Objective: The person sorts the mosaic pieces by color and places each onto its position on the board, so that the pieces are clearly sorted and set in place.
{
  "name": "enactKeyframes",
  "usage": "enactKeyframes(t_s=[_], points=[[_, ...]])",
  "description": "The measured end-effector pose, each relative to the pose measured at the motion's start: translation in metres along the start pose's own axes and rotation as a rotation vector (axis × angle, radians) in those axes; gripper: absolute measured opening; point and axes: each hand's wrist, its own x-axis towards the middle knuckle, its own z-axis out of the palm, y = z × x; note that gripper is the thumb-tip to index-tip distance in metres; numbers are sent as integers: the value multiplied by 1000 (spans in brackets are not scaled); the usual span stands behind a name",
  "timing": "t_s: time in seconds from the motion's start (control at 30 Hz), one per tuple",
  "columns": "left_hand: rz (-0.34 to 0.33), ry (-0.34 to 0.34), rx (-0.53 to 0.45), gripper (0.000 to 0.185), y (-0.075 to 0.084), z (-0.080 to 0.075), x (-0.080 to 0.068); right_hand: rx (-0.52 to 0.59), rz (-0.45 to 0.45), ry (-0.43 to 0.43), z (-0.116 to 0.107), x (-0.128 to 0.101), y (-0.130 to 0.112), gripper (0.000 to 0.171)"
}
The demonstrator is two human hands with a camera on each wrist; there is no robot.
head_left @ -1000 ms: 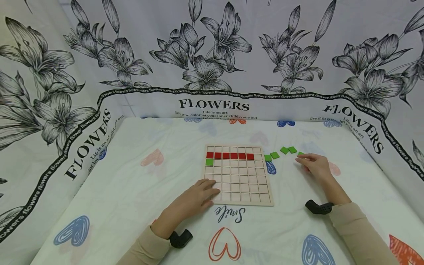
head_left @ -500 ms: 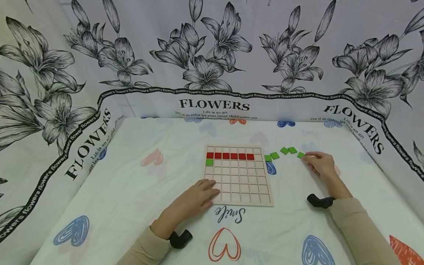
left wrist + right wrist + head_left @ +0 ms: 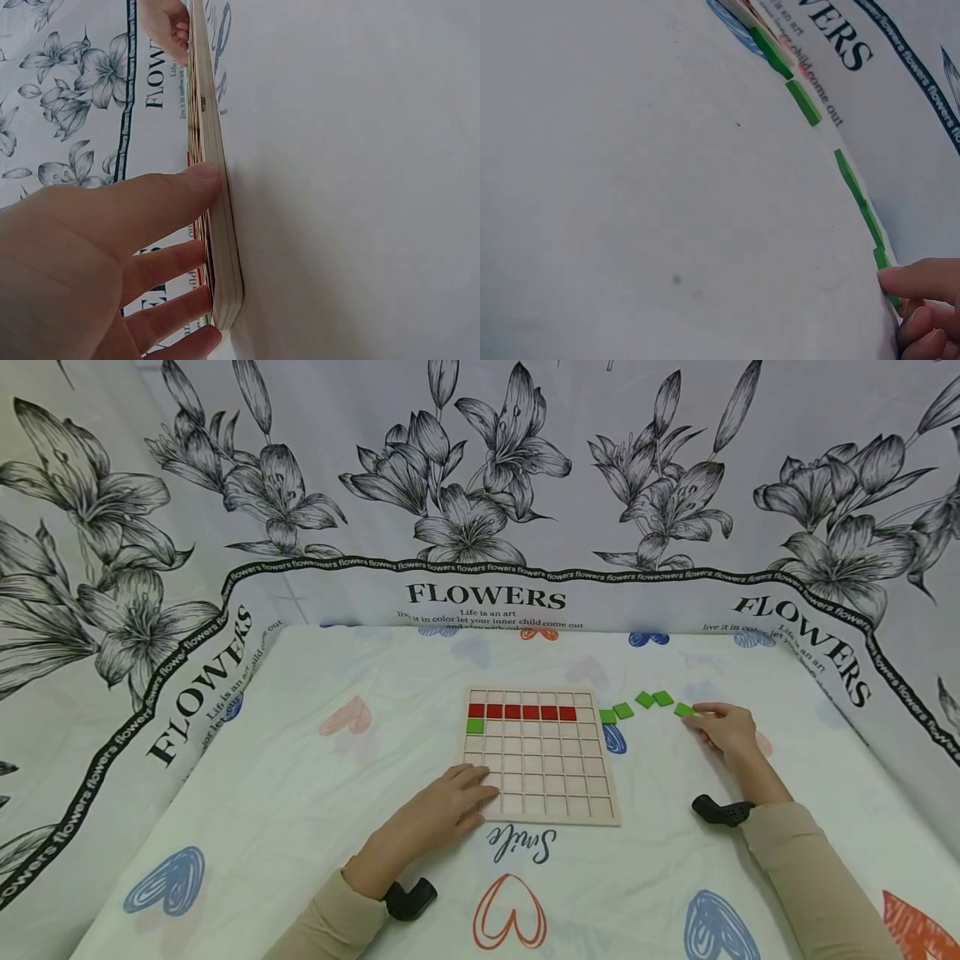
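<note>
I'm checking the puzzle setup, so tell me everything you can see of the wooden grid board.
The wooden grid board is a pale, square, flat tray of small square cells, lying flat on the heart-printed cloth. Its second row holds six red tiles; one green tile sits below them at the left end. The other cells look bare. The left hand rests on its near left corner, thumb against the edge.

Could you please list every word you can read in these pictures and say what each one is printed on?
"FLOWERS": backdrop cloth, repeated at both sides.
"Life is an art": backdrop cloth, beneath it.
Next line and "flowers" border band: too small to read surely.
"Smile": table cover, before the wooden grid board.
</note>
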Motion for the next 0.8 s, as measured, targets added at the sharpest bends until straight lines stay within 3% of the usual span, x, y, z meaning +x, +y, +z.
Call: enactKeyframes(t_s=[0.8], points=[[-5,-8,-2,35,3,-4,0,19,-34,2,-1,-11,1,50]])
